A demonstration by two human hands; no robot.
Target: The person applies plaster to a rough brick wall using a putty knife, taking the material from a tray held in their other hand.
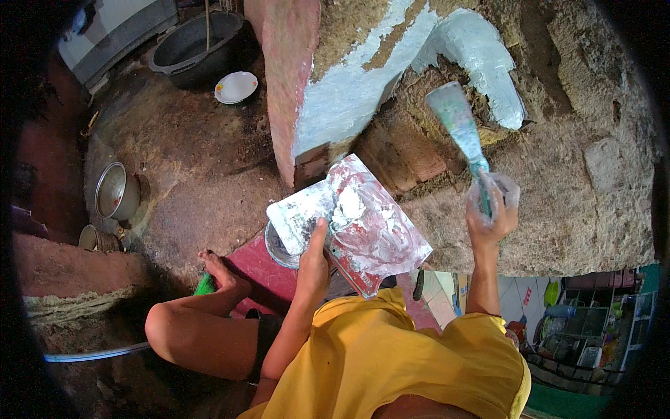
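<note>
My left hand (315, 264) is closed at the near edge of a reddish board (394, 244) smeared with white paste, its thumb on top. A lump of white paste (350, 204) sits on the board. Beside it, under the thumb, lies a flat white-coated rectangular piece (296, 215); whether it is joined to the board I cannot tell. My right hand (493, 204), spotted with white, grips a putty knife (460, 124) by its handle, blade pointing up and away. The blade is apart from the wall, near a strip of wet-looking white coating (488, 63).
A round container (278, 250) shows partly beneath the board. A pinkish pillar with a white-coated face (342, 112) rises ahead. On the floor at left are a big dark pot (202, 52), a white plate (236, 88) and a metal pot (117, 193). Racked household items (586, 328) stand at lower right.
</note>
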